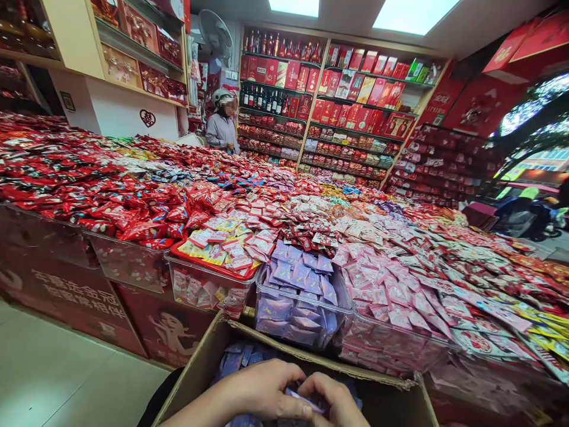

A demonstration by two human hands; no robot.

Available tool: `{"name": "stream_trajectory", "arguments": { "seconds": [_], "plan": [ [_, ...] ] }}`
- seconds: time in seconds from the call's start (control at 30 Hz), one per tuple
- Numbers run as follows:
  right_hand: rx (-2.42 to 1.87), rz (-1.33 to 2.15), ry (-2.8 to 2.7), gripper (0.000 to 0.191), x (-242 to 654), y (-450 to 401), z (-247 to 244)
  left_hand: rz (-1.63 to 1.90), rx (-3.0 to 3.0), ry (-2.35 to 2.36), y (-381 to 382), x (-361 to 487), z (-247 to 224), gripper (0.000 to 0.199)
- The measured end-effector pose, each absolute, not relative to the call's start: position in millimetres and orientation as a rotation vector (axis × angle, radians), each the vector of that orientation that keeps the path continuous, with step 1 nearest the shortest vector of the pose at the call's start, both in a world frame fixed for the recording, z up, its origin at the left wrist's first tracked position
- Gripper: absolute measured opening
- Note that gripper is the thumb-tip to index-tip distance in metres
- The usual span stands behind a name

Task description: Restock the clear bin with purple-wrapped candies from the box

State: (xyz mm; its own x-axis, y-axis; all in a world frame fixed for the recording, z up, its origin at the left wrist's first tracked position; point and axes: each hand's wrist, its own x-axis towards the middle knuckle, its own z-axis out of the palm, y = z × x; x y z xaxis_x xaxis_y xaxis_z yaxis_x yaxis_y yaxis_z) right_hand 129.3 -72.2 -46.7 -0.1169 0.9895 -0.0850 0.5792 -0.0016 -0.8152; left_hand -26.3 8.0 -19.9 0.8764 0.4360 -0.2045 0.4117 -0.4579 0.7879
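Observation:
Both hands are inside an open cardboard box (306, 356) at the bottom of the view. My left hand (269, 388) and my right hand (333, 397) meet with curled fingers around small purple packets (306, 400). More purple packets (242, 357) lie in the box behind my left hand. Just beyond the box's far edge stands a clear bin (340, 290) filled with similar purple packets (296, 270).
Pink packets (386, 284) fill the bin to the right. A red-rimmed bin (213, 267) holds yellow and pink packets. Red packets (142, 219) spread left. Shelves (320, 95) line the back, where a person in a helmet (221, 121) stands.

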Motion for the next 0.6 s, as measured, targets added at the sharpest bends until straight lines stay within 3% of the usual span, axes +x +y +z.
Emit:
{"name": "stream_trajectory", "arguments": {
  "seconds": [0.2,0.6],
  "plan": [
    [-1.307,0.991,-1.040,0.040,126.0,-75.0,-50.0,0.200,1.511,0.621,5.2,-11.9,-13.5,0.036],
    [-1.297,0.998,-0.714,0.028,136.1,-72.8,-29.0,0.410,1.083,0.574,1.3,3.4,-19.1,0.046]
  ]
}}
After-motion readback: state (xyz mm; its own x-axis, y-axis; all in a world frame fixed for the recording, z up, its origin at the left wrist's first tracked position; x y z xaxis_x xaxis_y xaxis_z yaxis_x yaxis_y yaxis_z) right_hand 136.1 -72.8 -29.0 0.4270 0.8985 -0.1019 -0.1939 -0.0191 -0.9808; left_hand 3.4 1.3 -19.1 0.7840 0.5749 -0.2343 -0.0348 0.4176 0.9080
